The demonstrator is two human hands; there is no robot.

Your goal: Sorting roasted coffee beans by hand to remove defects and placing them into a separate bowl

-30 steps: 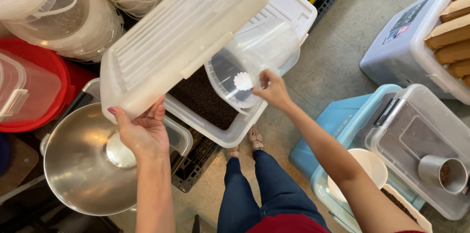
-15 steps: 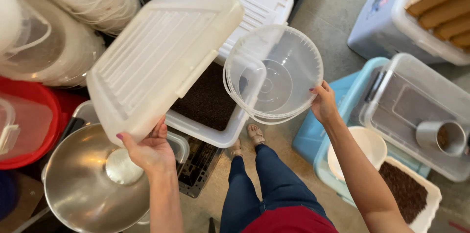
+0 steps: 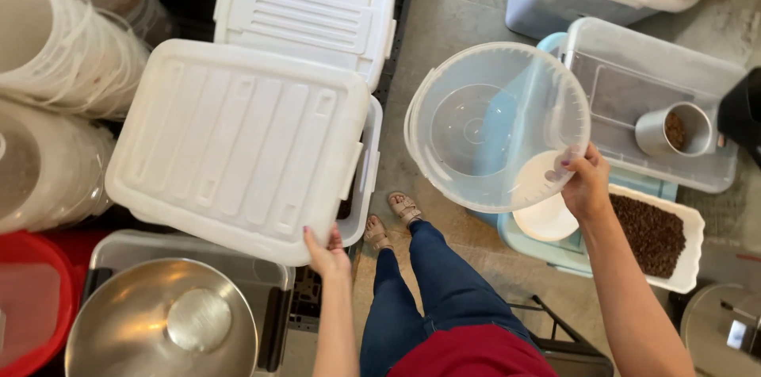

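- The white ribbed bin lid [image 3: 238, 147] lies nearly flat over the white storage bin [image 3: 369, 163], covering most of it; only the bin's right rim shows. It looks light and fairly stiff, broad enough to flex if held by one corner, so the near edge is the sensible place to grip it.
- The left hand [image 3: 325, 250] pinches that near edge at the lid's lower right corner, fingers curled over the top. The forearm comes straight up from the bottom of the view.
- The clear round plastic tub [image 3: 495, 127] hangs in the air to the right of the bin, above a light blue container [image 3: 507, 234], its open mouth tilted toward the camera. It appears empty, thin-walled, light and smooth, so a grip on the rim suits it.
- The right hand [image 3: 583, 183] clamps the tub's lower right rim, thumb inside the wall and fingers outside. The arm reaches up from the lower right with the wrist bent back slightly.
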